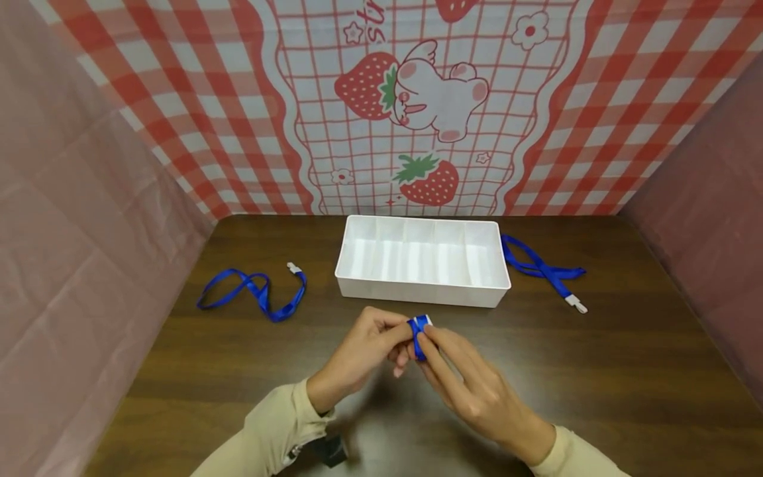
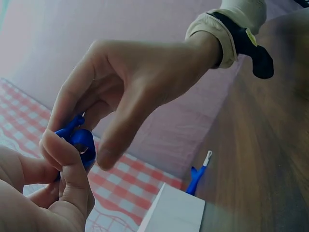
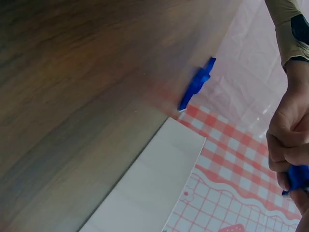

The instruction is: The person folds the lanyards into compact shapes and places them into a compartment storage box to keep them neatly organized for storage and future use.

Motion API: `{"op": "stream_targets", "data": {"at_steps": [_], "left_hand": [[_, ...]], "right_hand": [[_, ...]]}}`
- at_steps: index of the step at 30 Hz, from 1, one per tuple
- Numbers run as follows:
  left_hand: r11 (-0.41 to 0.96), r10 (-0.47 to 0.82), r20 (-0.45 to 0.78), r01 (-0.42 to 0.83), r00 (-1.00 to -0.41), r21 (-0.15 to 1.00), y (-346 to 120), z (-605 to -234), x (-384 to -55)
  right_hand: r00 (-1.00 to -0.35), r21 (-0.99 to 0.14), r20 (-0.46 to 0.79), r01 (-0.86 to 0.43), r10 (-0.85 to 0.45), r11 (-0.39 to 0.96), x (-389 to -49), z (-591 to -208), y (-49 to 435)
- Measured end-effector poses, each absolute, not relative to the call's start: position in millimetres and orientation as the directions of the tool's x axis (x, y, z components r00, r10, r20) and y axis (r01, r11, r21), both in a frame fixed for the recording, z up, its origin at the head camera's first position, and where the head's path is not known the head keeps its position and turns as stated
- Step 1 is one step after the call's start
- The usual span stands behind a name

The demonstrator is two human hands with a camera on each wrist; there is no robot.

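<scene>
A blue lanyard [image 1: 420, 336], wound into a small coil with a bit of white at its top, is between my two hands over the middle of the table. My left hand [image 1: 365, 348] holds the coil from the left, its fingers bent. From the right, the fingers of my right hand [image 1: 473, 391] pinch the band. In the left wrist view the coiled lanyard [image 2: 83, 144] shows loops around a gap, partly covered by fingers. Only an edge of the lanyard [image 3: 298, 176] shows in the right wrist view.
A white box [image 1: 423, 291] with several compartments stands behind my hands. One loose blue lanyard [image 1: 262, 291] with a white clip lies left of it; another lanyard [image 1: 539, 268] lies at its right end. A checked cloth [image 1: 208, 99] hangs behind the table.
</scene>
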State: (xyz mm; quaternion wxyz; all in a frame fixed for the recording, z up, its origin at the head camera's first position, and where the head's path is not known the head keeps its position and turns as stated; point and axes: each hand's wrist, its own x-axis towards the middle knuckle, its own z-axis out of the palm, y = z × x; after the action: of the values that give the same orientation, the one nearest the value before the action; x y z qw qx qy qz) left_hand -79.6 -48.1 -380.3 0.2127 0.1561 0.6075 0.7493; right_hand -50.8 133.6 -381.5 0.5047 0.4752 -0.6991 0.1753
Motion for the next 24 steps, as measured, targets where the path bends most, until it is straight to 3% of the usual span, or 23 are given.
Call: {"op": "stream_targets", "data": {"at_steps": [6,9,11,14,16,18,20,22,24], "left_hand": [[-0.164,0.512,-0.077,-0.186,-0.855,0.969,-47,-384,-82],[-0.126,0.532,-0.097,-0.192,-0.841,0.973,-47,-385,-84],[-0.078,0.555,-0.096,-0.166,-0.827,0.983,-49,-384,-85],[0.001,0.593,-0.078,-0.096,-0.801,0.995,-56,-380,-88],[0.032,0.603,-0.019,0.001,-0.798,0.999,-61,-376,-89],[0.058,0.593,0.091,0.154,-0.8,0.986,-63,-372,-88],[0.097,0.581,0.252,0.373,-0.774,0.923,-62,-371,-85],[0.139,0.576,0.419,0.589,-0.702,0.796,-57,-371,-82],[0.154,0.572,0.542,0.73,-0.615,0.666,-51,-374,-78]], "right_hand": [[-0.083,0.194,0.858,-0.862,-0.507,0.469,-51,-386,138],[-0.09,0.129,0.894,-0.887,-0.439,0.444,-53,-388,138],[-0.133,0.032,0.922,-0.909,-0.363,0.415,-54,-389,138],[-0.306,-0.216,0.924,-0.913,-0.23,0.347,-52,-392,142],[-0.486,-0.442,0.861,-0.861,-0.149,0.251,-50,-393,146],[-0.694,-0.682,0.716,-0.718,-0.073,0.139,-48,-390,151],[-0.851,-0.852,0.524,-0.524,-0.016,0.001,-48,-386,155],[-0.939,-0.932,0.343,-0.34,0.006,-0.128,-48,-382,157],[-0.974,-0.953,0.224,-0.217,-0.011,-0.21,-48,-380,158]]}}
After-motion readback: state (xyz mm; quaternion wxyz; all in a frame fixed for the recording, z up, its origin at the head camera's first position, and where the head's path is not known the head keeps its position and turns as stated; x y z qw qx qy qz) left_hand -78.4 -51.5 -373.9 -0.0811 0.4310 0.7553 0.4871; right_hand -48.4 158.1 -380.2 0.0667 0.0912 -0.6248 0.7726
